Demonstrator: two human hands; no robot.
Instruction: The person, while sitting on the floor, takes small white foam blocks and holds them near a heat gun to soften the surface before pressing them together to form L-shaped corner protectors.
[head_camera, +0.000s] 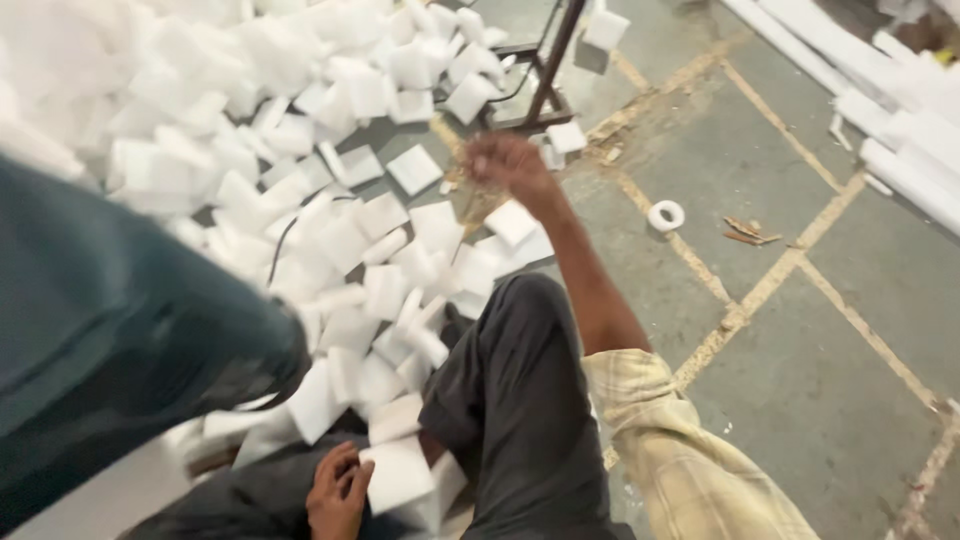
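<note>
The biggest thing in view is the heap of white foam squares (250, 130): flat, matte, soft-edged cut pieces that look light and crumbly, tumbled loosely over the grey stone floor (820, 330), whose slabs are split by rough yellowish joints. Everything else is placed from that heap.

At its near edge the person sits with a dark-trousered knee (520, 400) raised. Beyond the heap's far right edge stands a dark metal frame (545, 70); well to the right of the heap lie long white foam strips (900, 130) and, nearer, a small white tape roll (666, 215).

The right hand (510, 165), arm stretched from a pale checked sleeve, is over the heap's right fringe; it is motion-blurred, fingers seemingly curled shut, and I cannot tell whether it grips anything. The left hand (338, 490) lies at the heap's nearest corner, fingers bent and resting on the edge of one foam square (398, 472) on the lap.

By my judgement this is the sorting or gathering stage, and any further handling calls for a light pinch, since such foam dents easily.
</note>
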